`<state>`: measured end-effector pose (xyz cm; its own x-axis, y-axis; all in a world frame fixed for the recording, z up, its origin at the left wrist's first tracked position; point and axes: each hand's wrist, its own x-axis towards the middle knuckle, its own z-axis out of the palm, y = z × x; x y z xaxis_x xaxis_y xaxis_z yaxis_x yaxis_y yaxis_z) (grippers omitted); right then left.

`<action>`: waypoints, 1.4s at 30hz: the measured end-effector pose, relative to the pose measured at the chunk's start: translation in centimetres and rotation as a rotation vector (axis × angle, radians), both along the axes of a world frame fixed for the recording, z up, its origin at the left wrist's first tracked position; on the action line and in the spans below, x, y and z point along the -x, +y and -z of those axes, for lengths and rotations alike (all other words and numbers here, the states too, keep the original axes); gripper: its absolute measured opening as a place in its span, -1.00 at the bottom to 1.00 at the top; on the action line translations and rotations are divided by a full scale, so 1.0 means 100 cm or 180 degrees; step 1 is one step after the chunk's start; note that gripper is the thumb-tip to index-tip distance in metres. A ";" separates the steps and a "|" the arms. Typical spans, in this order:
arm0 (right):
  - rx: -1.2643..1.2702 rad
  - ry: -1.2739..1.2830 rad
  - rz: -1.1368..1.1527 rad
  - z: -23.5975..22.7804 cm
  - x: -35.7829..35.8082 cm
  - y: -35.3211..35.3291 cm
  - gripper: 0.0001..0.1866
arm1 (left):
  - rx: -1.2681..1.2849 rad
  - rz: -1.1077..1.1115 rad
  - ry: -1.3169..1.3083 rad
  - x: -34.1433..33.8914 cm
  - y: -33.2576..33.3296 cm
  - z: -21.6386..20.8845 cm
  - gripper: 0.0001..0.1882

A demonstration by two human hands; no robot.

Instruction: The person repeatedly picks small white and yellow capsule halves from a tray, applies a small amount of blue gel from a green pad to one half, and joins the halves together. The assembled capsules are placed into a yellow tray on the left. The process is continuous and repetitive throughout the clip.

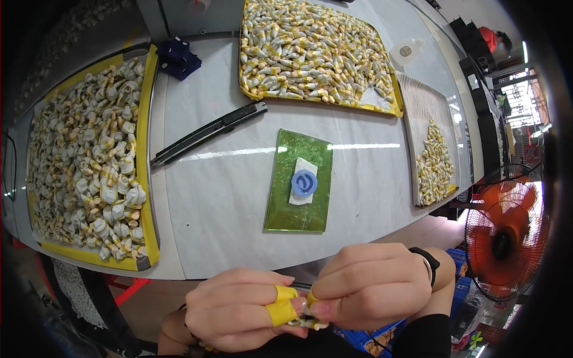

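Observation:
My left hand (236, 304) and my right hand (373, 283) meet at the bottom middle, in front of the table edge. Yellow tape wraps two fingers of the left hand, and a bit of yellow shows at a right fingertip. Both hands pinch small white-and-yellow pieces (311, 324); their exact shape is mostly hidden by the fingers. Beyond the hands, a green glass plate (277, 209) lies on the table. On it rests a white pad (306, 164) with a round blue mould (304, 183) on top.
A yellow-edged tray (151, 173) of white-and-yellow pieces stands left, another tray (325, 102) at the back. A ribbed tray (418, 98) holds a smaller pile at right. A long black tool resembling a utility knife (209, 132) and dark blue cloth (178, 58) lie left; an orange fan (504, 238) stands right.

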<state>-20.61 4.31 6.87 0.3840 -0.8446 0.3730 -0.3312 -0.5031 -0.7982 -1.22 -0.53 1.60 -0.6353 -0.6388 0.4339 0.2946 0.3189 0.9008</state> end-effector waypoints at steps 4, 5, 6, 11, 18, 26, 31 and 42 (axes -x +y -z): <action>-0.0093 -0.0018 0.0046 -0.002 -0.002 -0.001 -0.86 | -0.0011 0.0002 0.0155 0.001 -0.001 0.002 -0.67; -0.0123 -0.0028 0.0084 -0.003 -0.002 0.000 -0.85 | -0.0023 0.0021 0.0153 0.001 -0.001 0.002 -0.68; -0.0133 -0.0032 0.0119 -0.003 -0.003 0.001 -0.85 | -0.0035 0.0040 0.0151 0.001 -0.002 0.002 -0.68; -0.0103 -0.0025 0.0084 -0.003 -0.002 0.000 -0.84 | -0.0001 0.0052 0.0176 0.000 -0.002 0.001 -0.68; 0.0123 0.0301 0.0419 -0.002 -0.004 0.006 -0.82 | 0.0108 -0.0146 0.0008 0.004 -0.001 0.002 -0.65; -0.0033 0.0115 0.0725 -0.002 -0.009 0.013 -0.79 | -0.0100 -0.0169 -0.0407 -0.001 0.001 -0.002 -0.61; -0.0585 -0.0438 0.0483 0.000 0.006 0.003 -0.84 | -0.2895 0.0275 0.0321 0.004 0.014 -0.002 -0.66; -0.1121 -0.0517 0.0081 0.006 0.004 0.002 -0.85 | -0.2058 0.0929 -0.0126 -0.004 0.004 0.001 -0.79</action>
